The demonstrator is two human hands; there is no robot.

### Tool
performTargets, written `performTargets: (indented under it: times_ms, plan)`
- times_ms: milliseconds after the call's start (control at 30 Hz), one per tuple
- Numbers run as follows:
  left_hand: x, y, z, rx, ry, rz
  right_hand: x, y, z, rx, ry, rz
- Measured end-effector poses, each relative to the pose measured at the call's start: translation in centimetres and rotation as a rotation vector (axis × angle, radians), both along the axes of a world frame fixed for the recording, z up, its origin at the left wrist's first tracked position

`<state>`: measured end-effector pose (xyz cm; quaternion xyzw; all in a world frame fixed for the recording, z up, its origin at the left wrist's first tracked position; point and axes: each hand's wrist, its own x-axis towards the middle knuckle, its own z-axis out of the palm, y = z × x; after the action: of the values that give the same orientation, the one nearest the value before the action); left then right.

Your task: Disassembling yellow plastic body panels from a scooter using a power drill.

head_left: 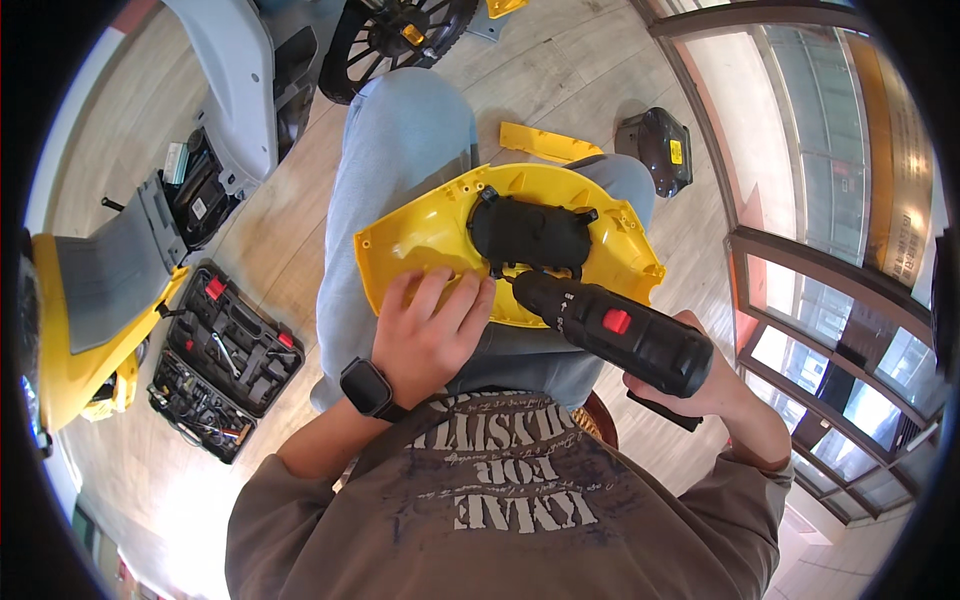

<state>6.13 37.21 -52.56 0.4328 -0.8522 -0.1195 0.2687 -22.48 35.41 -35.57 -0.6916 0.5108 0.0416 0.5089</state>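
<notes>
A curved yellow plastic panel (400, 225) lies across my lap, its hollow inner side up. Fixed or set inside it is a black plastic part (545, 236) with several tabs. My left hand (432, 325) grips the panel's near edge, fingers bent over into its inner side; the thumb is hidden. In my right hand (690, 385) is a black cordless drill (625, 335) with a red switch on top, its handle mostly hidden. The drill points left, its tip at the black part's near edge, close to my left fingertips. Whether a screw is there cannot be made out.
On the floor at left lies an opened black tool case (235, 345) with assorted tools. A yellow-and-grey scooter body (100, 290) and grey panels (235, 80) stand beyond it. A wheel (395, 45), a yellow strip (550, 143) and a black box (655, 150) are ahead; glazed doors (830, 150) line the right.
</notes>
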Motion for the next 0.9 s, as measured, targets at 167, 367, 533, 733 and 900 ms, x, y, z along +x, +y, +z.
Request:
performTargets:
  times_ms: [167, 367, 533, 733, 900]
  plan:
    - [0.0, -0.1, 0.0, 0.003, 0.006, -0.01, 0.6, -0.5, 0.5, -0.033, 0.008, 0.057]
    - [0.1, -0.1, 0.0, -0.004, 0.008, -0.008, 1.8, -1.7, 1.3, 0.009, 0.144, 0.114]
    - [0.0, -0.1, -0.1, 0.0, 0.022, -0.009, 2.2, -2.6, 1.7, 0.053, 0.166, 0.152]
    - [0.2, -0.1, 0.1, 0.006, 0.018, -0.01, 2.6, -2.3, 2.0, 0.015, 0.106, 0.176]
    - [0.2, 0.0, 0.1, -0.003, 0.017, -0.008, 3.9, -2.5, 2.2, 0.024, 0.053, -0.092]
